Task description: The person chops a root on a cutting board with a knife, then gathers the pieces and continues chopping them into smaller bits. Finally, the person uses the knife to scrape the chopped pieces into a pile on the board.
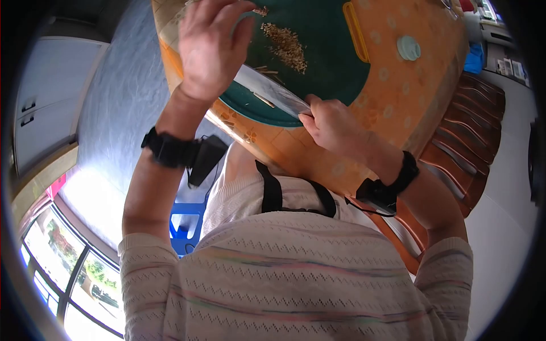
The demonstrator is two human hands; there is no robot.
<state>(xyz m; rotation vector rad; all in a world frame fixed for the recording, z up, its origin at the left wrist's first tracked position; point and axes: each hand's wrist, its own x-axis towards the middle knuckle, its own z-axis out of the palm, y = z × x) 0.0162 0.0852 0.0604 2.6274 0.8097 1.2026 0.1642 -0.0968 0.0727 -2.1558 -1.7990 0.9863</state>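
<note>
My right hand [335, 122] is closed around the handle of a knife [278, 95]. Its broad, shiny blade slants up and left over the near part of a round green cutting board [335, 74]. Above the board's left edge is my left hand [213, 51], open with thumb and fingers apart, close to the far end of the blade. A pile of finely chopped, light brown bits [287, 48] lies on the board beyond the knife. A thin pale strip [263, 100] shows along the near side of the blade. Small reddish bits [261, 11] lie near my left fingertips.
The board has a yellow handle [356, 31] on its right side. It rests on an orange patterned table [392, 85], where a pale green lid-like object [408, 48] stands to the right. A brown slatted bench [460, 142] is beyond the table's right edge, and a blue stool [187, 227] stands at lower left.
</note>
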